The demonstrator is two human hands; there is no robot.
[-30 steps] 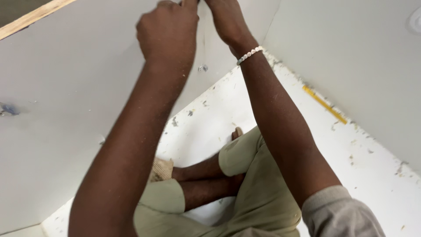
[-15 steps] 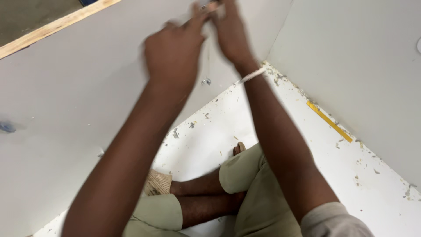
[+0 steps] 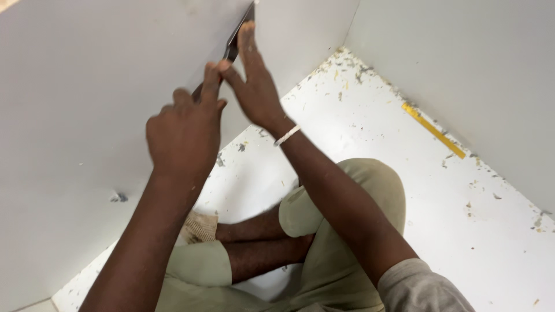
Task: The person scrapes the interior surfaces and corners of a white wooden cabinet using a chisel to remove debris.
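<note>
My left hand (image 3: 185, 130) is closed around the handle of a thin dark flat blade (image 3: 238, 32) that lies against the white panel (image 3: 87, 86) on the left. The blade's tip reaches the panel's upper edge. My right hand (image 3: 254, 86), with a white bead bracelet (image 3: 287, 135) at the wrist, has its fingers spread and presses on the blade just above my left hand. Both arms stretch up from the bottom of the view over my folded legs.
I sit cross-legged in khaki shorts (image 3: 341, 231) on a white floor (image 3: 462, 202) speckled with chips and debris. A yellow strip (image 3: 433, 130) lies near the right wall (image 3: 462, 58). A small dark mark (image 3: 118, 197) is on the left panel.
The view has tilted down and both hands now sit lower in the frame. The dark blade has come into sight between them, and my right fingers have spread along it.
</note>
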